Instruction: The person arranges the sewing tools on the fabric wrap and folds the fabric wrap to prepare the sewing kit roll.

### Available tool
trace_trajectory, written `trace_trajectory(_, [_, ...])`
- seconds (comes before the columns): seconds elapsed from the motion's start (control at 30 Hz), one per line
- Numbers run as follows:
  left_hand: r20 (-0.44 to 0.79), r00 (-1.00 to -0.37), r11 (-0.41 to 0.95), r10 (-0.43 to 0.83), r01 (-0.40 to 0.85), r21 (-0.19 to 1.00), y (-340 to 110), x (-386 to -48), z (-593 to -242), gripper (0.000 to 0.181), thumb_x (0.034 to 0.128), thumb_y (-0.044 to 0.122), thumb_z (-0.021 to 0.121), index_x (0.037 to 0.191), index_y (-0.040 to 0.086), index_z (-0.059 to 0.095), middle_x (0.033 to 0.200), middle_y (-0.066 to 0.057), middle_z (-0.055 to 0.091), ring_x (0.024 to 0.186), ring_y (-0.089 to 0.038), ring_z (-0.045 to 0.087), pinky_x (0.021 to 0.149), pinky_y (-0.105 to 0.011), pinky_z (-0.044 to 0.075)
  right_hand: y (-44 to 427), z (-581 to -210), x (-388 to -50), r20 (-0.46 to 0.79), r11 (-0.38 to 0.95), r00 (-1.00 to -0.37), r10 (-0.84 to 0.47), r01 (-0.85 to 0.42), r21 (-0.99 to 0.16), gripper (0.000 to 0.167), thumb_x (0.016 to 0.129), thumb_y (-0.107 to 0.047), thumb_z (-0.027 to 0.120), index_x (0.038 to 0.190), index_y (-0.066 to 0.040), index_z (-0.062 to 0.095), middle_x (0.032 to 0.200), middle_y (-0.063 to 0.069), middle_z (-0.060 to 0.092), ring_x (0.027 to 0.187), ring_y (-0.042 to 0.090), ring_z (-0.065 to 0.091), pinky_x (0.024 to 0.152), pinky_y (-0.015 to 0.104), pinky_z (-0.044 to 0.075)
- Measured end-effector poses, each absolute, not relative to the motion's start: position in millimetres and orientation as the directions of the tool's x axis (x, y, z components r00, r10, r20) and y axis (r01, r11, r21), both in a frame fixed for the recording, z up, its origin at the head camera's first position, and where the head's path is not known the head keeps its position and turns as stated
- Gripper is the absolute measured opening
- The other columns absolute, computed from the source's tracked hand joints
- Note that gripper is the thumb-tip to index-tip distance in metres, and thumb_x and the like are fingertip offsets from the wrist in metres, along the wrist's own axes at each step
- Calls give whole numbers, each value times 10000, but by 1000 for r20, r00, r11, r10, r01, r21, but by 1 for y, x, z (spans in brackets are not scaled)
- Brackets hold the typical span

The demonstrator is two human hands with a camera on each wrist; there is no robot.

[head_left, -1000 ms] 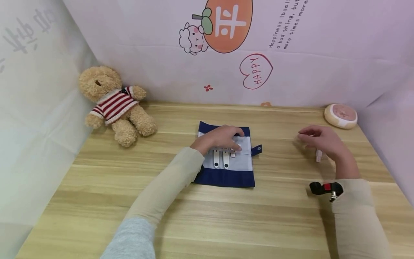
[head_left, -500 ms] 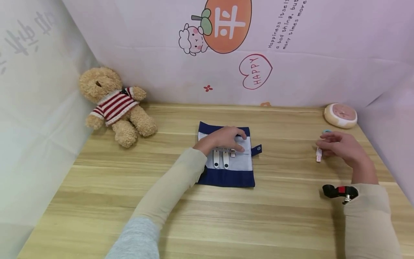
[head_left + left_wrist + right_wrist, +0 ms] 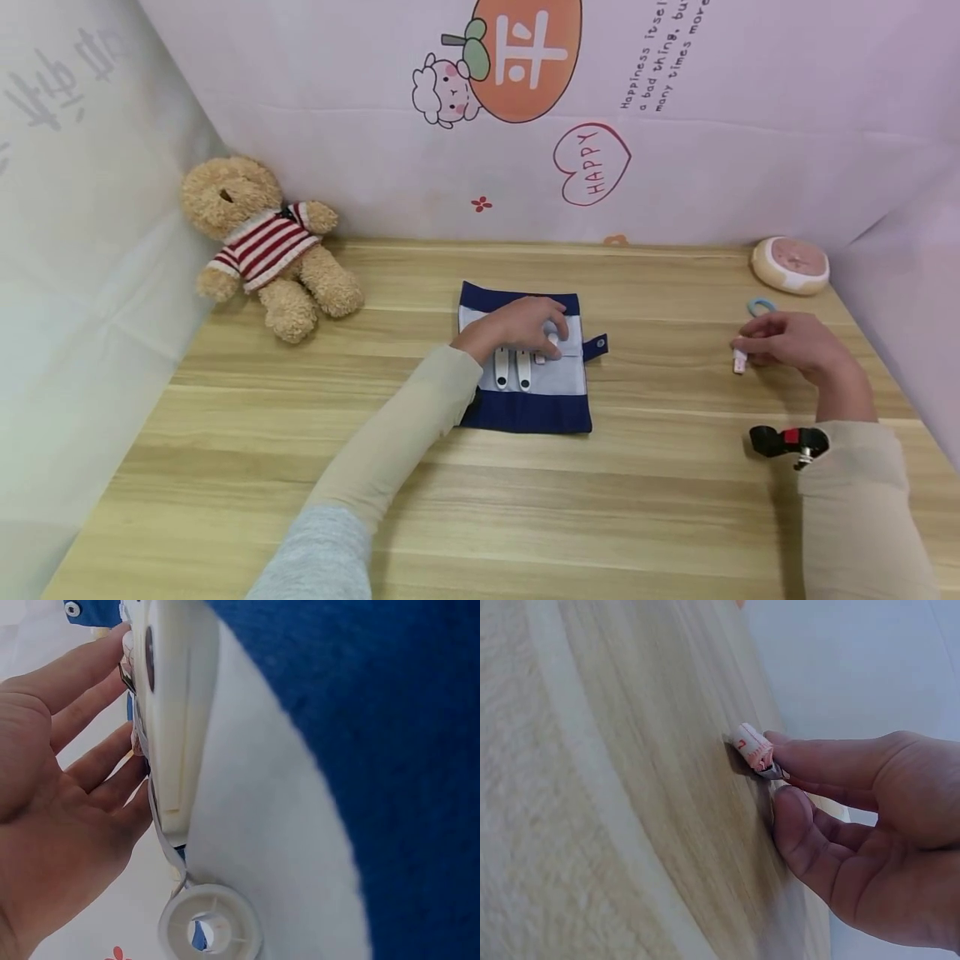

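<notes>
In the head view my left hand rests over an unfolded navy-and-pale cloth case, its fingers slightly bent. White tools with black dots lie in the case. The left wrist view shows the left fingertips at a row of items along a strap, near a white spool and a long white tool. At the right, the thumb and forefinger of my right hand pinch the end of a small folded tape measure. It is white with red print and lies at the tabletop.
A pale blue ring lies just behind the right hand. A round beige-and-pink object stands at the far right corner. A teddy bear sits at the back left, against the printed backdrop. The wooden table carries everything.
My right hand has moved right and toward me, down to the tape measure, uncovering the pale blue ring. The left hand has shifted slightly on the case.
</notes>
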State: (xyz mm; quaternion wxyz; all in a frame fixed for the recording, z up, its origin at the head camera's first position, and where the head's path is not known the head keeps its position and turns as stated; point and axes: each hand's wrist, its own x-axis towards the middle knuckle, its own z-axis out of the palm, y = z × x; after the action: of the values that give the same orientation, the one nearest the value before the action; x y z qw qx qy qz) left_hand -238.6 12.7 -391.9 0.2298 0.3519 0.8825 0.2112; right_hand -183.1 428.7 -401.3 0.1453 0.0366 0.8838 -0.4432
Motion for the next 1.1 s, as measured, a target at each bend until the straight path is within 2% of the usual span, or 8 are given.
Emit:
trace_trajectory(0.1, [-256,-640,659,724,533,531,14,-238,-393,265,924,252,777,1169,158,747,1602,-46,383,1474,-249,335,1164,-346,297,428,-401,-183,-290,639,-955,-68,181,-748,330,939,-112,744,1106,142,614,898,-96,671,760,37,650,698,267,577])
trace_trajectory(0.27, [-260,-648,670,715,531,519,16,-238,-393,245,916,245,785,1142,159,748,1598,-48,389,1468,-254,346,1158,-352,306,427,-403,-184,-283,705,-955,-88,141,-695,390,954,-120,725,1138,195,586,880,0,684,733,38,653,674,265,574])
trace_trajectory(0.4, [-269,-651,674,710,517,527,16,-237,-393,241,913,241,789,1136,163,745,1603,-40,381,1465,-250,351,1150,-354,318,426,-402,-185,-273,750,-956,-108,102,-653,332,969,-125,701,1082,174,610,856,55,675,699,55,634,635,268,552])
trace_trajectory(0.53, [-274,-650,675,709,511,532,15,-237,-394,241,919,248,783,1144,174,740,1609,-30,370,1460,-249,359,1144,-358,324,424,-400,-184,-264,748,-960,-93,108,-655,304,983,-149,684,1059,134,602,883,52,681,698,64,622,626,282,549])
trace_trajectory(0.67, [-280,-646,675,710,511,533,15,-238,-394,233,939,267,760,1154,179,735,1614,-30,359,1461,-257,357,1148,-371,320,424,-400,-183,-256,640,-963,-82,146,-755,259,996,-139,669,1042,102,584,871,-8,705,732,66,667,655,289,577])
trace_trajectory(0.83, [-289,-644,676,708,500,541,15,-239,-393,235,954,267,741,1170,174,733,1617,-31,353,1462,-258,353,1147,-362,322,422,-401,-183,-231,343,-965,-126,176,-923,55,999,-9,623,1021,29,589,872,33,746,783,148,736,698,317,597])
trace_trajectory(0.93, [-290,-643,674,709,496,548,15,-239,-392,237,960,265,734,1177,170,732,1619,-30,349,1468,-253,345,1149,-352,317,416,-401,-186,-195,315,-972,-132,145,-938,52,989,-2,638,1023,11,602,870,39,745,763,162,737,693,309,595])
trace_trajectory(1.1, [-291,-643,673,708,492,552,15,-240,-392,241,954,267,741,1174,169,735,1620,-32,346,1476,-250,330,1155,-351,309,398,-398,-194,-166,372,-978,-124,109,-922,133,987,-56,663,1052,34,588,871,-1,727,752,148,726,700,299,594])
